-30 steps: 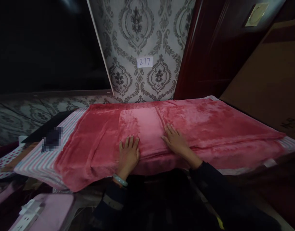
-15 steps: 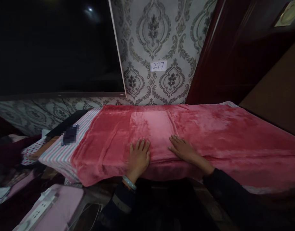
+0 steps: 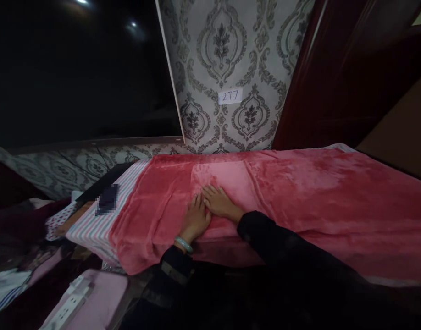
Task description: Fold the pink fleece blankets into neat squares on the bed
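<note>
A red-pink plush blanket (image 3: 300, 192) is spread over a long surface, with a paler smoothed patch near its middle. My left hand (image 3: 196, 219) lies flat on it, fingers stretched forward, a pale green bangle (image 3: 183, 244) at the wrist. Flat on the pale patch rests my right hand (image 3: 218, 201), its fingertips beside or touching the left hand's fingers. Neither hand holds anything. Soft creases run through the fabric left of the hands and to their right.
Striped cloth (image 3: 90, 222) shows past the blanket's left end, with a dark blurred-out item (image 3: 108, 200) on it. A power strip (image 3: 68, 311) sits on a pink seat at lower left. Behind are a large black screen (image 3: 83, 78), patterned wallpaper and a paper marked 277 (image 3: 230, 96).
My right hand has slid left across the blanket to lie against my left hand. The left hand stays nearly in place. The view has shifted slightly.
</note>
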`<state>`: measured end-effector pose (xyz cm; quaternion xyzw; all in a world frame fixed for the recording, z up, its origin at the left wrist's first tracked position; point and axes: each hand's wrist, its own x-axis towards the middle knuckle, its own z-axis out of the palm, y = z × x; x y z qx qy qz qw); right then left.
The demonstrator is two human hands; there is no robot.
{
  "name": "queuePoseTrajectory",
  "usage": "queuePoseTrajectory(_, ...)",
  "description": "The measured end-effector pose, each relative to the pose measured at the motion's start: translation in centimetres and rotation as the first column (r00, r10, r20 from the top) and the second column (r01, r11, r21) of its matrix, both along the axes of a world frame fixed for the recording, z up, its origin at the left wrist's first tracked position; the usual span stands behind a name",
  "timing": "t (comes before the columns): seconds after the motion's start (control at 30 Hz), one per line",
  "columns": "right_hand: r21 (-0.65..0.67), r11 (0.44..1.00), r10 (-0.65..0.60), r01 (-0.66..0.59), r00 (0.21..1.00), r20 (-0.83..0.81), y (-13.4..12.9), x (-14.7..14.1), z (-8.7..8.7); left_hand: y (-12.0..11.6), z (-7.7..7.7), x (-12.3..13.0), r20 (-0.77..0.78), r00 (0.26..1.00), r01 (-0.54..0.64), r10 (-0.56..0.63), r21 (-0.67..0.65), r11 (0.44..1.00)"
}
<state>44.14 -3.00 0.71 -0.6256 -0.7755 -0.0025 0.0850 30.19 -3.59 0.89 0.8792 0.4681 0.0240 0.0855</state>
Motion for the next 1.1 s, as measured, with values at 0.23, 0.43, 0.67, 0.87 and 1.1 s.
queuePoseTrajectory(0.23,0.004,0.996,-0.093,0.093,0.996,0.011,-1.2,2.9,-2.2,0.0,-0.3,-0.1,-0.010,1.000,0.012,-0.011,0.005,1.000)
queuePoseTrajectory(0.43,-0.117,0.970,-0.204,0.214,0.975,0.092,-4.1,7.6,-0.8,0.8,-0.9,-1.3,0.053,0.997,0.051,-0.048,-0.057,0.997)
queuePoseTrajectory(0.67,-0.222,0.965,-0.147,0.139,0.989,-0.020,0.1,7.4,4.4,7.7,3.3,-0.1,0.259,0.955,0.140,-0.142,0.029,0.990)
queuePoseTrajectory(0.87,-0.048,0.989,-0.137,0.137,0.991,-0.007,3.8,3.9,1.9,8.1,1.2,4.6,0.049,0.999,-0.001,-0.009,0.194,0.981)
queuePoseTrajectory(1.1,0.000,0.928,-0.372,0.372,0.928,0.005,1.6,9.8,-1.2,7.4,-0.6,4.1,-0.039,0.999,0.041,-0.032,0.250,0.967)
